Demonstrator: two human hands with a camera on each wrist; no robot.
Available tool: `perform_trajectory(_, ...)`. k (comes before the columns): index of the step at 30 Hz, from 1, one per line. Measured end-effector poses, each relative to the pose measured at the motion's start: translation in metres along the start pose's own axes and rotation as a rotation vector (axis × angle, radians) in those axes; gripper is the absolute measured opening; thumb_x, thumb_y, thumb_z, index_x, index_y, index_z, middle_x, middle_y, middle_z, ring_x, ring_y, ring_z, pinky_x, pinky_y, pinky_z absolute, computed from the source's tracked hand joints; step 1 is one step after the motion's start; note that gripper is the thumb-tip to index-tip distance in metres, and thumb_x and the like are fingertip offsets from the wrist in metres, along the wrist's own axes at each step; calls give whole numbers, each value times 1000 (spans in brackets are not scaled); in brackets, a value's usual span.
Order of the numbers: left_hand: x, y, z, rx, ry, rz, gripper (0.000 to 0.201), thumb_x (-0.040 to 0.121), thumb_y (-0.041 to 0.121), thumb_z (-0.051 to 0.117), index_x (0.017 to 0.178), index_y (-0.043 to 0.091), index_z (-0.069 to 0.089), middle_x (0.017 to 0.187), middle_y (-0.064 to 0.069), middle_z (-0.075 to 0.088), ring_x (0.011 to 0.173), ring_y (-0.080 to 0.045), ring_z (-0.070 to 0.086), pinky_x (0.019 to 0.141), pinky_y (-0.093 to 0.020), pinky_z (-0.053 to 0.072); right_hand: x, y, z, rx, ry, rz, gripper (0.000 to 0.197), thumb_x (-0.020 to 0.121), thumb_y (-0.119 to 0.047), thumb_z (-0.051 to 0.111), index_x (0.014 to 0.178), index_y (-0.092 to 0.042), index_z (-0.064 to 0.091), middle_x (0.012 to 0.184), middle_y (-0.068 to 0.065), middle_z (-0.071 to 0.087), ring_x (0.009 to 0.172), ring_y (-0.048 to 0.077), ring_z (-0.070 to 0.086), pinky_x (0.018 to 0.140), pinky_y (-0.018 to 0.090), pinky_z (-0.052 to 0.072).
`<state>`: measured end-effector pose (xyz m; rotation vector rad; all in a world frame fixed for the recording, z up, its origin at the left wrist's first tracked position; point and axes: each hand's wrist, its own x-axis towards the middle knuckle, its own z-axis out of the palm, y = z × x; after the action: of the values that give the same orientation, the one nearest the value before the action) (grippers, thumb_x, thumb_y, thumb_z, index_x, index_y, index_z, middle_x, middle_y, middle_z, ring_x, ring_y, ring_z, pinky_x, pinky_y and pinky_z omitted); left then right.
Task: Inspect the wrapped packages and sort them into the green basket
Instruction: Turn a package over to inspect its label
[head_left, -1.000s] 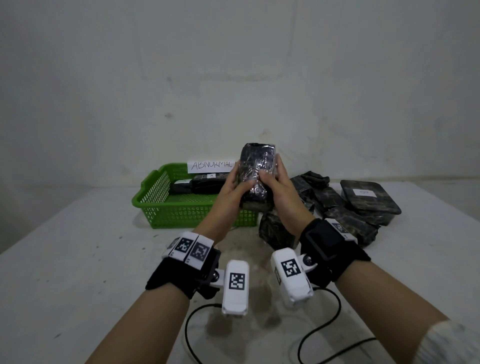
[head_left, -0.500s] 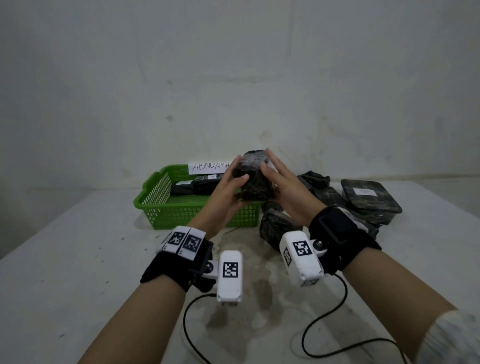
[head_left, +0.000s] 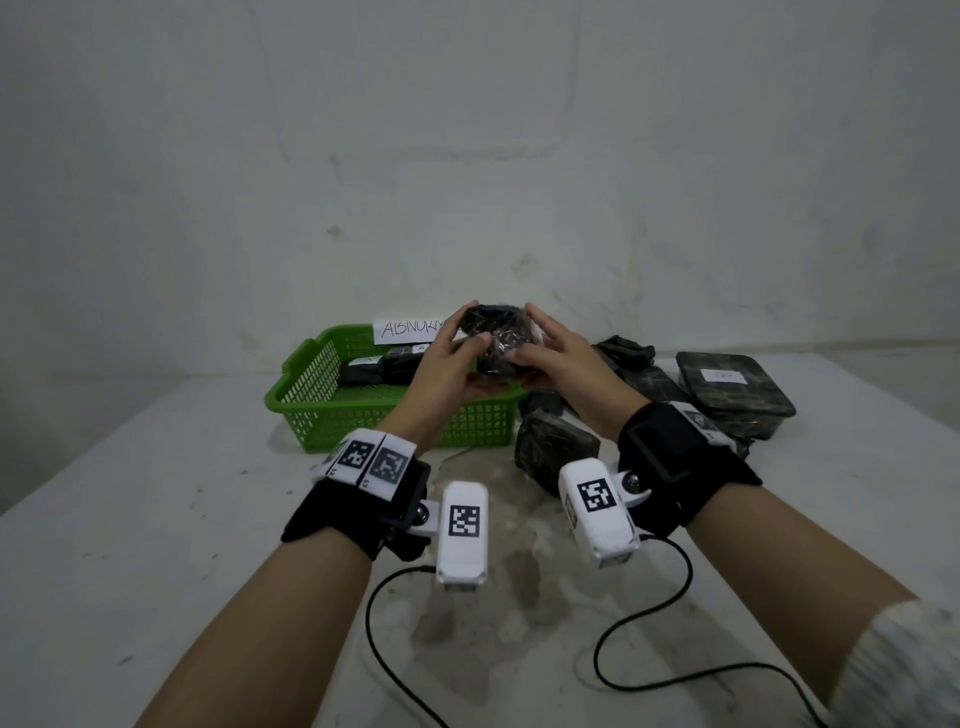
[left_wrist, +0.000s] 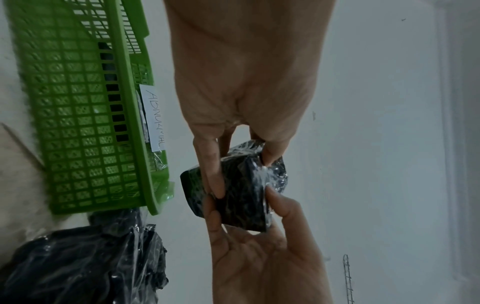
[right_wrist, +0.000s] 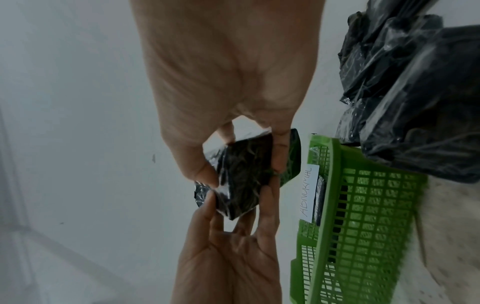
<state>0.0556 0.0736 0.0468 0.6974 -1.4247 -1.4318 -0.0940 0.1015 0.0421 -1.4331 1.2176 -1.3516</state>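
Both hands hold one dark, film-wrapped package (head_left: 497, 336) in the air above the right end of the green basket (head_left: 322, 410). My left hand (head_left: 451, 347) pinches its left side with thumb and fingers, and my right hand (head_left: 540, 347) pinches its right side. The left wrist view shows the package (left_wrist: 241, 197) gripped from both ends; the right wrist view shows the package (right_wrist: 244, 181) the same way. The basket carries a white label (head_left: 408, 328) reading ABNORMAL and holds dark packages (head_left: 379, 366).
A pile of dark wrapped packages (head_left: 654, 384) lies on the white table right of the basket, one flat with a white sticker (head_left: 732, 384), another (head_left: 553, 449) near my right wrist. Black cables (head_left: 639, 618) trail over the near table. A pale wall stands behind.
The package has been turned from upright to lying lower and flatter between my hands, and both hands have shifted a little away from me, over the basket's right end.
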Motion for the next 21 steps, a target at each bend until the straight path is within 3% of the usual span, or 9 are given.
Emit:
perform_trajectory(4,0,-2,0,81,-22,-14,56,95,11,51,145,26,30,122,-12,59,100,-26,65,75,-32,59,-5,-2,2,-40,32,-38,70,90,-20,63,151,-24,28,149,-3,39,126,13,50,105,37,45)
perform_trajectory(7,1,-2,-2,96,3,-9,56,95,17,54,145,25,29,121,-12,61,98,-25,67,70,-31,59,-6,-1,0,-102,20,-49,68,90,-42,60,150,-30,29,142,-9,40,124,8,47,98,28,47)
perform_trajectory(9,4,1,-7,49,90,-10,61,95,29,52,148,26,20,119,-10,61,95,-23,67,66,-30,58,-6,-1,-6,-251,8,-67,74,84,-60,56,148,-35,30,139,3,42,119,13,51,97,24,46)
perform_trajectory(11,7,5,-15,17,135,-36,63,96,45,43,149,23,17,126,-13,58,94,-25,67,65,-32,58,-6,-1,-10,-382,8,-104,71,85,-50,60,148,-30,33,126,9,43,101,11,53,81,8,42)
perform_trajectory(12,8,7,-18,11,133,-58,60,97,51,35,147,19,25,125,-14,59,91,-24,68,64,-32,57,-5,1,-12,-441,30,-124,71,83,-43,67,146,-28,36,120,9,42,98,14,51,78,7,41)
perform_trajectory(14,7,9,-21,34,117,-102,54,96,58,20,135,23,37,112,-11,63,82,-20,65,63,-31,53,-1,9,-14,-517,84,-134,73,74,-36,79,139,-28,46,116,6,38,112,22,43,92,22,42)
perform_trajectory(17,8,7,-24,160,93,-125,67,92,65,10,147,29,25,109,-6,65,67,-13,55,57,-26,40,1,12,-12,-269,61,-112,61,78,-39,75,133,-24,53,123,0,53,117,17,52,97,35,46)
perform_trajectory(19,5,6,-24,267,76,-108,64,93,63,12,146,31,25,123,-6,62,77,-14,57,64,-28,41,0,7,-9,-122,73,-81,53,88,-35,65,136,-23,48,114,-1,63,104,11,61,85,26,48)
perform_trajectory(21,2,5,-22,359,43,-98,57,96,57,26,146,31,26,132,-6,57,101,-20,58,77,-33,45,2,5,-7,-140,135,-77,51,91,-42,58,136,-24,41,107,4,63,92,13,60,75,25,45)
